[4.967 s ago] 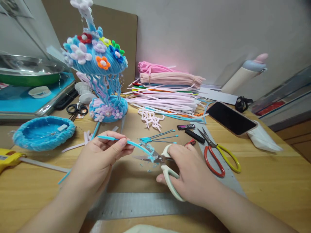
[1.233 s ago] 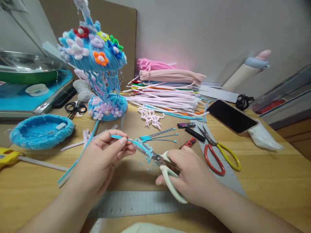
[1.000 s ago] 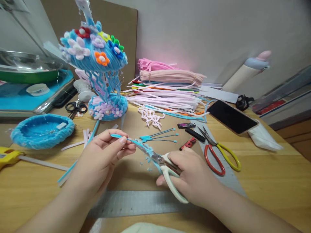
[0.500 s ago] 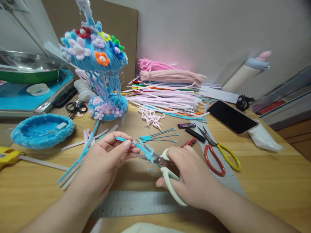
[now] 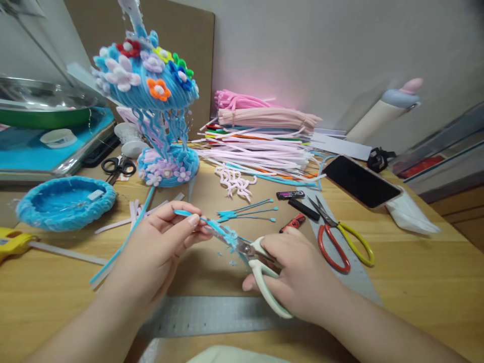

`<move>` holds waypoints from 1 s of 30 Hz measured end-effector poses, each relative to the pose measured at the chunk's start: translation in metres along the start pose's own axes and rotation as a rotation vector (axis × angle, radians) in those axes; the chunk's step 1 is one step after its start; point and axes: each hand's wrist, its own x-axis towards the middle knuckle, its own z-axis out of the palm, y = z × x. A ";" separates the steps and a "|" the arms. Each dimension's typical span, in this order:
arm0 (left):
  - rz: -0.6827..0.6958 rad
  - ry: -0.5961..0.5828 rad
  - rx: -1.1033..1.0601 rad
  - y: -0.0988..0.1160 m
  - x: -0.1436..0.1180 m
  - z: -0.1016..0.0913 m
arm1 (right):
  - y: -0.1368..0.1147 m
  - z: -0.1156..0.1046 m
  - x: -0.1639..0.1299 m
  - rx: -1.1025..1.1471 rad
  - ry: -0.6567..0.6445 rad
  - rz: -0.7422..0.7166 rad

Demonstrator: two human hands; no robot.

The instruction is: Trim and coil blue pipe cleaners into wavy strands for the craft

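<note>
My left hand (image 5: 170,242) pinches a blue pipe cleaner (image 5: 181,213) between thumb and fingers. Its far end runs along the blades of white-handled scissors (image 5: 260,282), gripped in my right hand (image 5: 295,272). Blue fluff (image 5: 231,237) clings in a clump at the blades, and small bits have dropped below. Just beyond lie several trimmed blue stems (image 5: 245,210) with fuzzy tips. Curly pale pink pieces (image 5: 235,181) rest farther back on the brown board (image 5: 204,277).
A blue fuzzy jellyfish-shaped ornament (image 5: 147,96) stands back left, beside a blue fuzzy bowl (image 5: 68,204). Pipe cleaner bundles (image 5: 264,121) are piled at the back. Red-and-yellow-handled scissors (image 5: 333,242) and a phone (image 5: 363,181) lie right; a yellow glue gun (image 5: 15,243) sits left.
The fluff clump at the blades has become more bunched and shifted slightly. My left hand has moved a little left with the pipe cleaner; my right hand is nearly still.
</note>
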 end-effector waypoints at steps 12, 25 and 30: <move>0.009 0.025 0.032 0.000 0.001 -0.005 | 0.002 0.001 -0.001 -0.009 0.033 -0.011; 0.002 0.042 0.063 0.002 -0.001 -0.004 | 0.004 -0.010 0.003 -0.087 0.070 0.059; 0.066 0.066 0.155 0.001 0.000 -0.004 | 0.003 -0.012 0.003 -0.132 0.054 0.042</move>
